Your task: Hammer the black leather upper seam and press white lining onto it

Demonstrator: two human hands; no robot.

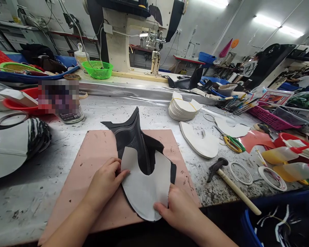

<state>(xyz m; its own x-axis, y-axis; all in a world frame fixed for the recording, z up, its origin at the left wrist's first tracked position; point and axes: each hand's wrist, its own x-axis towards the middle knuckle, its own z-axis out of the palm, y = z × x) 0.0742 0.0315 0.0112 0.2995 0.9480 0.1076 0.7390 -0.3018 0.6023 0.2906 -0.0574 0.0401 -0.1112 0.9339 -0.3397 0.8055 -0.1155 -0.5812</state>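
Observation:
A black shoe upper (pixel 128 137) lies on a pinkish board (pixel 92 192) at the front of the bench. Over its front part sits a white U-shaped lining piece (pixel 144 192), its cut-out facing away from me. My left hand (pixel 109 176) pinches the left edge of the white piece, thumb on top and fingers underneath. Lower down on the right, my right hand (pixel 176 206) grips the opposite edge, its thumb pressed on the white surface. Black material shows along the lower left rim and at the right side of the white piece.
Right of the board are stacked white pieces (pixel 184 107), another white piece (pixel 199 140), a hammer (pixel 229 181), scissors (pixel 233 143) and tape rolls (pixel 272 178). Layered black-and-white pieces (pixel 12 147) lie left. A sewing machine (pixel 118 37) stands behind; a blue bin (pixel 249 230) is lower right.

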